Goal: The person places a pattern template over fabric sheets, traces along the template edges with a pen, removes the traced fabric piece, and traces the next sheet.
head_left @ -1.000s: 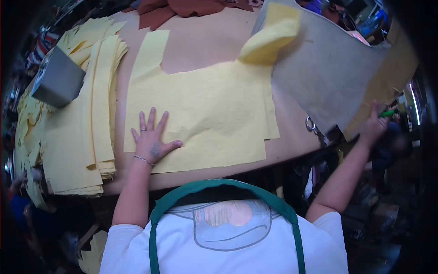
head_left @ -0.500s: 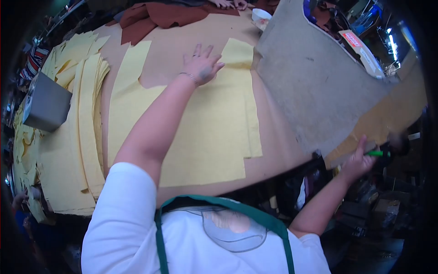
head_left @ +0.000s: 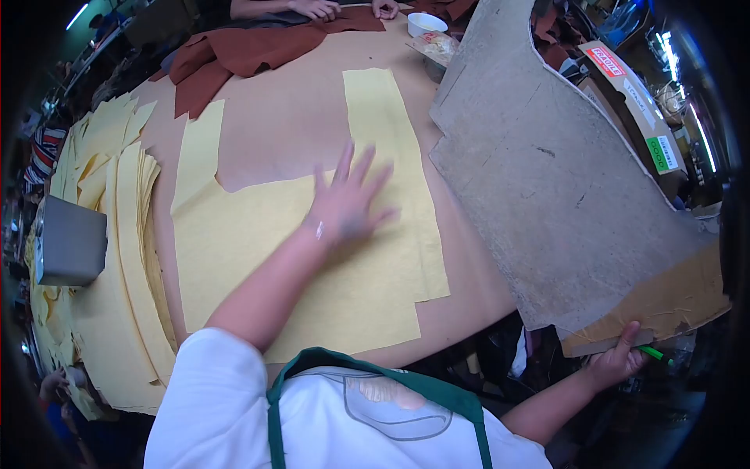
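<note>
My left hand (head_left: 344, 199) is over the yellow cloth (head_left: 305, 250) with its fingers spread, slightly blurred; whether it presses on the cloth I cannot tell. The cloth lies flat on the brown table top (head_left: 289, 133), with two strips pointing to the far side and a notch between them. At the lower right, my right hand (head_left: 617, 366) is closed on the taped near edge of a large grey cardboard sheet (head_left: 539, 180). A green pen (head_left: 655, 354) sticks out from the same hand.
On the left stand stacked yellow cloth pieces (head_left: 121, 313) with a grey metal block (head_left: 72, 241) on them. Reddish-brown material (head_left: 242, 51) lies at the far side, near another person's hands (head_left: 316, 9). A white bowl (head_left: 426, 25) and a box marked fragile (head_left: 633, 102) are beyond.
My left hand has come nearer over the cloth, off the far area. The cloth's far right strip now lies flatter and longer. The view has shifted, and the cardboard shows more fully.
</note>
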